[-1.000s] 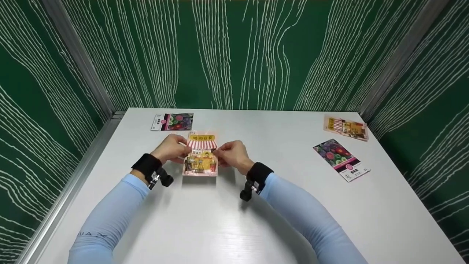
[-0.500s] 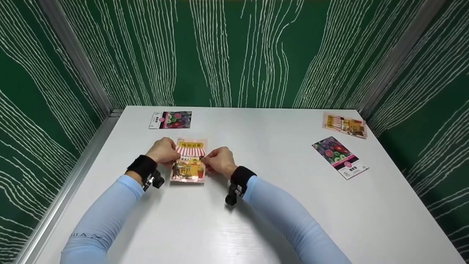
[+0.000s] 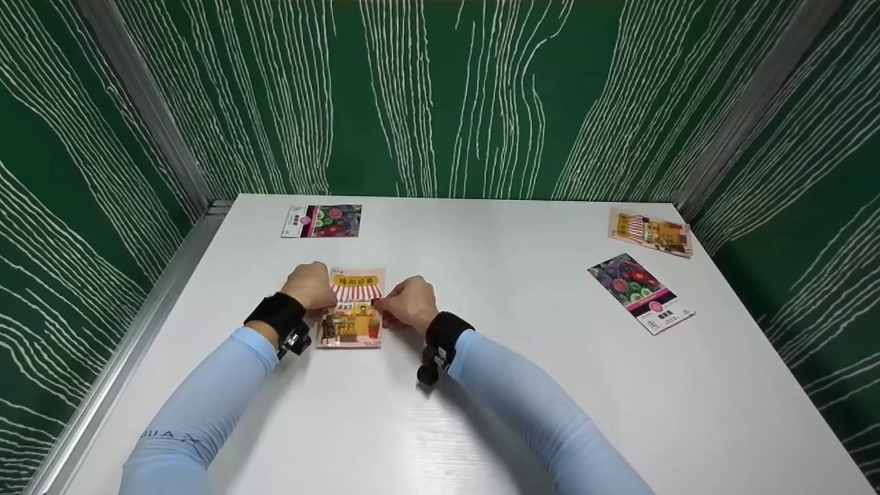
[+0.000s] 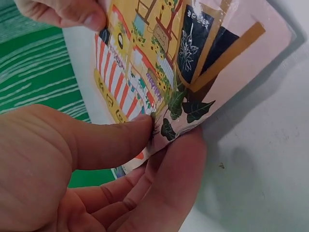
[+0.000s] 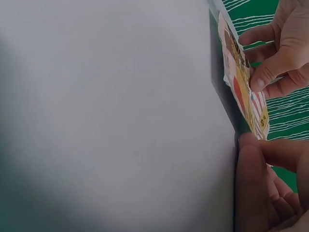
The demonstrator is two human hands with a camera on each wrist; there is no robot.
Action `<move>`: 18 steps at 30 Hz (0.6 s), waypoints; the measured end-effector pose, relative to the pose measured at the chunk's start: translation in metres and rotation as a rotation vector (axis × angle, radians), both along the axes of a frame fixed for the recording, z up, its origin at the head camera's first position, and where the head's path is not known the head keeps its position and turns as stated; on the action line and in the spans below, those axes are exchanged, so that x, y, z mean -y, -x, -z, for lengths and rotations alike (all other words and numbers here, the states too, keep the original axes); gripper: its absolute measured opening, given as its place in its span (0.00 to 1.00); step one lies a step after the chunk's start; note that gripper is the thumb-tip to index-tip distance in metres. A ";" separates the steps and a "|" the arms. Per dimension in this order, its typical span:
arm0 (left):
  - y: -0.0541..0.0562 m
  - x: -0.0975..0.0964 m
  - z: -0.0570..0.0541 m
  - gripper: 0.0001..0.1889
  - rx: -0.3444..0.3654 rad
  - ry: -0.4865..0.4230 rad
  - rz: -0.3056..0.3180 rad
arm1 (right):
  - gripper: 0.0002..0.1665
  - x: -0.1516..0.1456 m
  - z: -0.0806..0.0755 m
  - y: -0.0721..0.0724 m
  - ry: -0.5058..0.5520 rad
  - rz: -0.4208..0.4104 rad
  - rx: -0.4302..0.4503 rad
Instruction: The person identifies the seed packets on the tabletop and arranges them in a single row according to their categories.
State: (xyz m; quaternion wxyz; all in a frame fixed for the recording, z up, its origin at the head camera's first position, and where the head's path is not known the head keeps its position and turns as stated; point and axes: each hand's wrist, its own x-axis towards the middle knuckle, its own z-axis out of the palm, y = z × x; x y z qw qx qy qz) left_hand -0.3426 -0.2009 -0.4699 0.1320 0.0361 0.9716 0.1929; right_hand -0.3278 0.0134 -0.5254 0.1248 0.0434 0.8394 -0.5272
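A pink and yellow seed packet (image 3: 352, 323) with a red-striped shop awning sits left of the table's middle, its printed face up. My left hand (image 3: 311, 284) pinches its left edge; in the left wrist view the thumb (image 4: 118, 140) lies on the printed face and the fingers are underneath. On the opposite edge, my right hand (image 3: 411, 302) pinches between thumb and fingertips. Seen from the right wrist, the packet (image 5: 241, 72) is close over the white tabletop, both hands at its edges.
A flower-pictured packet (image 3: 322, 221) lies at the back left of the white table (image 3: 481, 412). Toward the right are another flower-pictured packet (image 3: 639, 292), set at a slant, and pink shop-printed packets (image 3: 650, 232) overlapping near the back corner. Green walls (image 3: 481, 103) with white lines surround the table.
Both hands have carried the shop-printed packet left and toward me, bringing it lower over the table. They keep their hold on its two edges. The other packets stay put.
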 end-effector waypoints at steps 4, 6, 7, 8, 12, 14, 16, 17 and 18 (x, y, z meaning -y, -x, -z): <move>-0.004 -0.005 -0.003 0.12 -0.064 0.117 0.017 | 0.11 0.001 -0.001 0.000 -0.040 -0.011 -0.004; -0.005 -0.007 -0.003 0.15 -0.080 0.148 0.019 | 0.11 0.001 -0.001 0.001 -0.042 -0.014 -0.002; -0.005 -0.007 -0.003 0.17 -0.083 0.155 0.016 | 0.11 0.001 -0.001 0.001 -0.047 -0.017 -0.003; -0.005 -0.007 -0.002 0.18 -0.081 0.158 0.016 | 0.11 0.001 -0.001 0.001 -0.052 -0.019 -0.001; -0.004 -0.007 0.001 0.18 -0.070 0.162 0.009 | 0.12 0.001 -0.002 0.000 -0.075 -0.028 -0.002; -0.005 -0.007 0.002 0.18 -0.068 0.162 0.008 | 0.12 0.001 -0.003 0.000 -0.094 -0.034 -0.002; -0.005 -0.008 0.002 0.18 -0.073 0.162 0.006 | 0.12 0.001 -0.003 0.000 -0.108 -0.038 -0.011; -0.005 -0.009 0.002 0.18 -0.075 0.161 0.006 | 0.13 0.001 -0.003 0.000 -0.119 -0.041 -0.019; -0.005 -0.009 0.002 0.17 -0.076 0.163 0.008 | 0.13 0.001 -0.003 -0.001 -0.135 -0.042 -0.035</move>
